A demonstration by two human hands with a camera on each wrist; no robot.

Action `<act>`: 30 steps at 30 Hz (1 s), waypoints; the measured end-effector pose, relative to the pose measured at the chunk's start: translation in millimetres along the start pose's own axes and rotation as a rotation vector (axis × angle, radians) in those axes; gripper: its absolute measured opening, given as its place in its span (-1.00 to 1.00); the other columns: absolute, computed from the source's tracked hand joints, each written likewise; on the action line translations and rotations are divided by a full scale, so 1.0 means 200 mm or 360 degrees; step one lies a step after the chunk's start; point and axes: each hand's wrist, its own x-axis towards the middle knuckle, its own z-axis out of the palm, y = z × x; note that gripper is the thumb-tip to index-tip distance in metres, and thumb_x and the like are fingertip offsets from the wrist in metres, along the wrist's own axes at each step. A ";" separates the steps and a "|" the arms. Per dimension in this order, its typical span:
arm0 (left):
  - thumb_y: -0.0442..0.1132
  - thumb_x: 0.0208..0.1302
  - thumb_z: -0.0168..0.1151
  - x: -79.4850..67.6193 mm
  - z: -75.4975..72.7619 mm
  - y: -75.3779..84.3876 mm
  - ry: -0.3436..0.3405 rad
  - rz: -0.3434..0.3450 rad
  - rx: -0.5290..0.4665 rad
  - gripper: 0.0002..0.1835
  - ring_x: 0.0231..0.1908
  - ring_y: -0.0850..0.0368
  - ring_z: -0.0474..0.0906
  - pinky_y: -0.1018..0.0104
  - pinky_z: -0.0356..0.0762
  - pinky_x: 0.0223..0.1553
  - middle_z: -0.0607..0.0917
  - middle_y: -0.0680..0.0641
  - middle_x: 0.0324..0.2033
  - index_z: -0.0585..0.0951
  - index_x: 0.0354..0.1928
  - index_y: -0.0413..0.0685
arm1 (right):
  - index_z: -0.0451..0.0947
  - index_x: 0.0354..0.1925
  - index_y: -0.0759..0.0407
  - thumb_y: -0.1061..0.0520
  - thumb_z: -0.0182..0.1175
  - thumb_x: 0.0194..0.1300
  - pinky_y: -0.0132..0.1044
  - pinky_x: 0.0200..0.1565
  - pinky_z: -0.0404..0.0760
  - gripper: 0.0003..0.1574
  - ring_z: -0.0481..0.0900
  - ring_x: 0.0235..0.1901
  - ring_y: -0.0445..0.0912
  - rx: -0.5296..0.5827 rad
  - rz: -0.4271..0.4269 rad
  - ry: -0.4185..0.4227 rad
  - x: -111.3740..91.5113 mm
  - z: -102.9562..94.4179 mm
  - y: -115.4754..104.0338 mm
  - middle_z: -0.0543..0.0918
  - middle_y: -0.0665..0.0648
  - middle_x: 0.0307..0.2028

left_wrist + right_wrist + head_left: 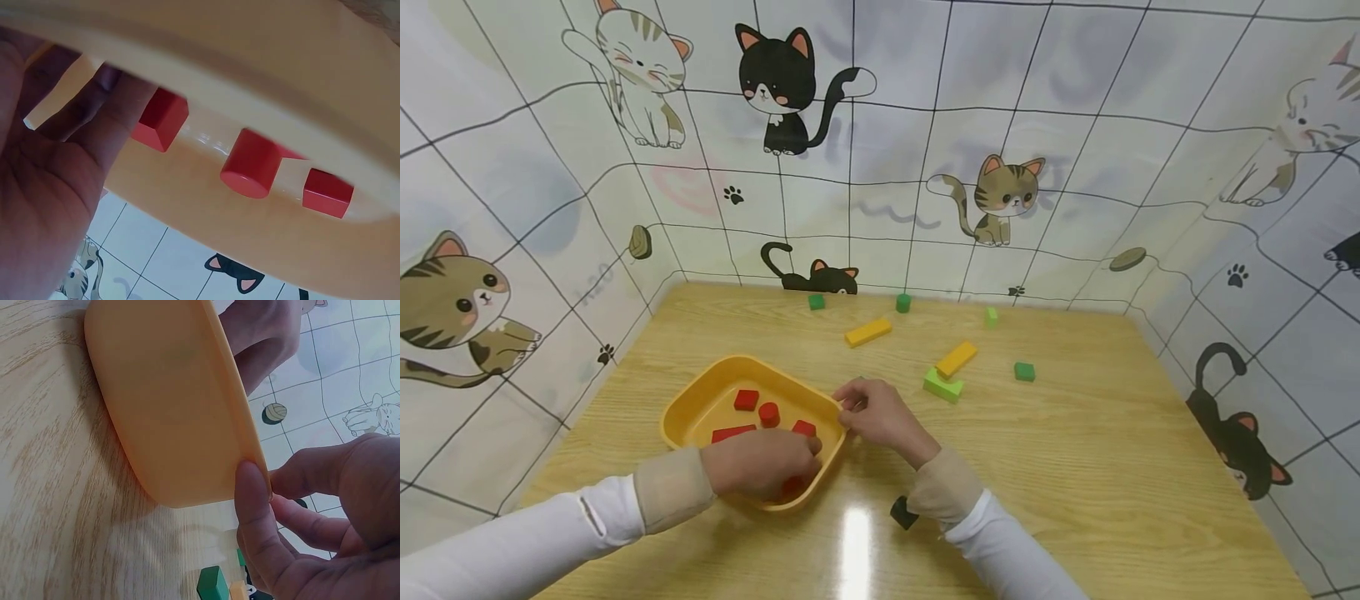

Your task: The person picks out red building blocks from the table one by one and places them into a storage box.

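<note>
A yellow-orange plastic bin (700, 398) stands on the table at the left, holding several red blocks. My left hand (763, 462) reaches over the near rim into it. The red square block (747, 400) and red cylinder (768, 415) lie beyond that hand. Another red block (803, 428) is beside its fingers, and a red piece (792, 486) shows below it. In the left wrist view the rim hides the left fingertips, near a red block (161, 119). My right hand (880, 417) pinches the bin's right corner rim between thumb and fingers.
Right of the bin lie two yellow bars (868, 332), (957, 359), a light green block (943, 386) and a dark green block (1024, 372). A green cylinder (903, 303) and small green cubes (816, 302), (991, 317) are by the back wall. A dark block (903, 512) sits beside the right wrist.
</note>
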 end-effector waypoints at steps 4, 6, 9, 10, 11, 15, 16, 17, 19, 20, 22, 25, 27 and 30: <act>-0.28 0.11 0.56 0.00 -0.01 0.00 0.0005 -0.0011 -0.0097 -0.77 -0.47 0.30 0.33 0.54 0.39 -0.37 0.43 0.19 -0.40 0.65 -0.38 0.21 | 0.66 -0.01 0.27 0.31 0.28 0.25 -0.17 -0.28 0.74 -0.69 0.67 -0.33 -0.03 0.0031 0.0004 -0.0002 0.00 -0.01 0.00 0.66 0.20 -0.23; -0.29 0.10 0.56 0.00 -0.02 -0.01 0.0005 -0.0010 -0.0150 -0.75 -0.45 0.30 0.33 0.53 0.40 -0.37 0.44 0.18 -0.39 0.66 -0.38 0.24 | 0.66 0.00 0.27 0.31 0.27 0.26 -0.11 -0.26 0.75 -0.68 0.70 -0.31 0.06 0.0046 -0.0004 -0.0008 0.00 -0.01 0.01 0.66 0.21 -0.23; -0.30 0.08 0.54 -0.01 -0.04 -0.02 0.0036 0.0024 -0.0201 -0.76 -0.43 0.33 0.33 0.52 0.40 -0.37 0.50 0.15 -0.37 0.67 -0.36 0.23 | 0.65 0.01 0.26 0.30 0.27 0.27 -0.05 -0.25 0.76 -0.68 0.73 -0.28 0.16 0.0070 -0.0020 -0.0023 0.00 -0.02 0.02 0.64 0.21 -0.24; -0.29 0.08 0.54 -0.01 -0.05 -0.03 0.0054 0.0030 -0.0219 -0.77 -0.43 0.34 0.33 0.51 0.40 -0.37 0.52 0.15 -0.37 0.68 -0.34 0.23 | 0.65 0.02 0.25 0.28 0.27 0.28 -0.06 -0.25 0.76 -0.68 0.73 -0.28 0.15 0.0070 -0.0024 -0.0028 0.00 -0.02 0.03 0.64 0.21 -0.24; -0.27 0.06 0.54 -0.01 -0.06 -0.04 0.0070 0.0023 -0.0247 -0.77 -0.43 0.35 0.34 0.50 0.40 -0.37 0.54 0.14 -0.35 0.69 -0.32 0.21 | 0.65 0.03 0.24 0.27 0.27 0.29 -0.06 -0.26 0.76 -0.68 0.73 -0.29 0.15 0.0066 -0.0031 -0.0035 0.00 -0.02 0.03 0.64 0.20 -0.24; -0.16 0.09 0.55 -0.03 -0.10 -0.06 0.0107 -0.0107 -0.0441 -0.73 -0.39 0.30 0.47 0.42 0.49 -0.27 0.59 0.12 -0.27 0.72 -0.14 0.16 | 0.66 0.02 0.21 0.20 0.29 0.31 -0.14 -0.29 0.75 -0.69 0.71 -0.33 0.01 0.0006 -0.0082 -0.0055 0.00 -0.03 0.06 0.66 0.19 -0.23; -0.14 0.11 0.54 -0.03 -0.12 -0.08 0.0110 -0.0148 -0.0488 -0.71 -0.35 0.27 0.51 0.38 0.52 -0.21 0.61 0.12 -0.25 0.73 -0.10 0.16 | 0.67 0.02 0.19 0.18 0.30 0.32 -0.17 -0.29 0.74 -0.70 0.70 -0.33 -0.02 -0.0025 -0.0094 -0.0060 0.00 -0.04 0.07 0.67 0.17 -0.23; -0.12 0.14 0.52 -0.04 -0.13 -0.09 0.0115 -0.0193 -0.0541 -0.70 -0.30 0.24 0.54 0.34 0.54 -0.17 0.63 0.13 -0.22 0.73 -0.06 0.16 | 0.67 0.02 0.16 0.15 0.30 0.33 -0.21 -0.29 0.72 -0.70 0.69 -0.33 -0.06 -0.0064 -0.0111 -0.0058 0.00 -0.04 0.07 0.69 0.15 -0.23; -0.06 0.19 0.48 -0.05 -0.16 -0.12 0.0149 -0.0232 -0.0577 -0.69 -0.20 0.18 0.58 0.27 0.57 -0.10 0.66 0.14 -0.18 0.72 -0.02 0.16 | 0.68 0.03 0.10 0.07 0.30 0.35 -0.26 -0.26 0.68 -0.70 0.66 -0.30 -0.12 -0.0141 -0.0137 -0.0050 0.01 -0.05 0.08 0.70 0.09 -0.22; -0.03 0.21 0.47 -0.05 -0.17 -0.13 0.0185 -0.0234 -0.0594 -0.69 -0.16 0.15 0.60 0.26 0.58 -0.07 0.67 0.13 -0.16 0.72 -0.01 0.15 | 0.68 0.03 0.07 0.02 0.30 0.36 -0.28 -0.23 0.67 -0.68 0.65 -0.28 -0.14 -0.0179 -0.0151 -0.0043 0.01 -0.06 0.08 0.71 0.06 -0.21; 0.01 0.25 0.45 -0.06 -0.19 -0.17 0.0280 -0.0233 -0.0629 -0.68 -0.11 0.13 0.61 0.24 0.60 -0.06 0.68 0.13 -0.13 0.72 0.01 0.13 | 0.67 0.07 0.03 -0.10 0.30 0.38 -0.27 -0.15 0.65 -0.62 0.64 -0.20 -0.15 -0.0229 -0.0178 -0.0039 0.01 -0.08 0.08 0.72 0.02 -0.16; 0.06 0.29 0.41 -0.08 -0.21 -0.23 0.0496 -0.0233 -0.0676 -0.63 -0.04 0.04 0.62 0.18 0.64 -0.04 0.69 0.06 -0.07 0.71 0.05 0.08 | 0.62 0.18 0.03 -0.21 0.29 0.37 -0.19 -0.01 0.66 -0.46 0.66 -0.07 -0.09 -0.0252 -0.0240 -0.0052 0.00 -0.13 0.08 0.72 0.06 -0.01; 0.11 0.32 0.37 -0.09 -0.21 -0.26 0.0639 -0.0301 -0.0705 -0.58 0.03 -0.01 0.59 0.08 0.64 0.04 0.67 0.01 0.01 0.68 0.12 0.10 | 0.57 0.26 0.01 -0.27 0.28 0.36 -0.10 0.09 0.65 -0.36 0.65 0.04 -0.01 -0.0279 -0.0287 -0.0055 0.00 -0.16 0.08 0.67 0.09 0.13; 0.25 0.32 0.30 -0.11 -0.20 -0.31 0.0802 -0.0481 -0.0724 -0.45 0.21 -0.10 0.50 -0.12 0.54 0.22 0.57 -0.07 0.21 0.60 0.25 0.19 | 0.49 0.35 -0.14 -0.35 0.28 0.33 0.05 0.23 0.58 -0.27 0.57 0.23 0.09 -0.0347 -0.0294 -0.0022 -0.02 -0.21 0.08 0.56 0.04 0.32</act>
